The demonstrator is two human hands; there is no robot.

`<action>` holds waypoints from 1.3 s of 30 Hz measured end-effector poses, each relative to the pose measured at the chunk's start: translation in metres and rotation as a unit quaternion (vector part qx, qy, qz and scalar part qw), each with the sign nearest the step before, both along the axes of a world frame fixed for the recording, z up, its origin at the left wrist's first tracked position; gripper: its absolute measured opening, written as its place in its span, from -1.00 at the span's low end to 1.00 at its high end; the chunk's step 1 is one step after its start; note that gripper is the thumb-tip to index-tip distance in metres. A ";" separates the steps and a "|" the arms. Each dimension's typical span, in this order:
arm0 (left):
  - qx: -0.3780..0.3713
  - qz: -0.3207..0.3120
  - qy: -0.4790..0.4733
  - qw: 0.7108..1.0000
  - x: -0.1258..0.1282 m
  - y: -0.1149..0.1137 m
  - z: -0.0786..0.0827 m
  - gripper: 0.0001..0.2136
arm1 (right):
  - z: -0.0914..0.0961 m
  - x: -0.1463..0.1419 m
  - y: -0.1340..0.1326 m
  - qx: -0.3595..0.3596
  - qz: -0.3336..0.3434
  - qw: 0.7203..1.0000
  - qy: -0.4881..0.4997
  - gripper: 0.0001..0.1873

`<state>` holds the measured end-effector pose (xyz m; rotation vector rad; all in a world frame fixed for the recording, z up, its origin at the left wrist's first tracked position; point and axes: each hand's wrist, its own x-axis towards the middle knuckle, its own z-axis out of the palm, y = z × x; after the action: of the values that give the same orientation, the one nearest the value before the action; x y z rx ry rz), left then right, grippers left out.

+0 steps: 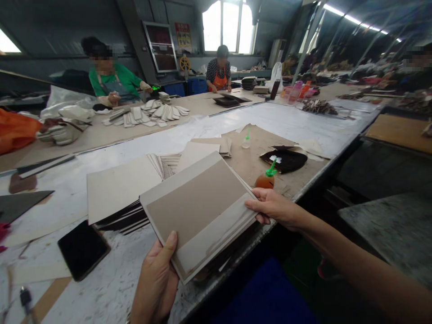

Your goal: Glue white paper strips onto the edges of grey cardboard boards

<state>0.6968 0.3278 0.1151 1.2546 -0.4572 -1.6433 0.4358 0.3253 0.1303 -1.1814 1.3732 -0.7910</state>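
A stack of flat beige panels (189,202) with paler bands along two sides is held tilted above the table's front edge. My left hand (158,274) grips its lower left edge, thumb on top and fingers beneath. At the right end, my right hand (270,204) pinches the stack, its thumb across the top panel. Just behind that hand stands a squat bottle of orange liquid (265,181) with a green nozzle. Beyond the held stack lies a larger pile of similar panels (118,184), pale on top with dark layers at its side.
A black phone-like slab (83,249) lies at left. Farther back are a clear green-tipped bottle (246,142) and a dark curved piece (285,160). Two co-workers (116,83) sit across the long white-covered table (141,144), near heaped pale pieces (151,112).
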 end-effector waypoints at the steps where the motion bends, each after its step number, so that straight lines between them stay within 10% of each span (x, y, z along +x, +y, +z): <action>1: 0.003 -0.004 0.000 1.000 -0.003 0.000 -0.001 -0.63 | 0.001 -0.002 0.000 0.002 -0.004 1.000 0.008 -0.65; 8: 0.044 -0.019 -0.023 0.999 -0.014 -0.002 -0.001 -0.66 | 0.012 -0.012 0.002 0.005 -0.012 0.972 0.234 -0.71; 15: 0.046 -0.060 -0.086 0.993 -0.014 -0.009 -0.004 -0.67 | 0.005 -0.012 0.006 -0.178 -0.013 0.829 0.530 -0.72; 20: -0.067 -0.120 -0.290 0.947 -0.004 -0.018 -0.020 -0.58 | -0.008 -0.009 0.003 -0.340 0.018 0.792 0.506 -0.70; 26: -0.062 -0.177 -0.395 0.899 0.004 -0.027 -0.030 -0.53 | -0.014 0.014 -0.029 -0.324 0.162 0.756 0.546 -0.33; 39: 0.031 -0.183 -0.128 0.974 -0.001 -0.027 -0.031 -0.46 | -0.042 0.031 -0.055 -0.330 0.242 0.763 0.500 -0.24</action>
<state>0.6962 0.3011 0.0839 1.5058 -0.8427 -1.8155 0.4667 0.2703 0.0882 -2.6573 1.4861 -0.1944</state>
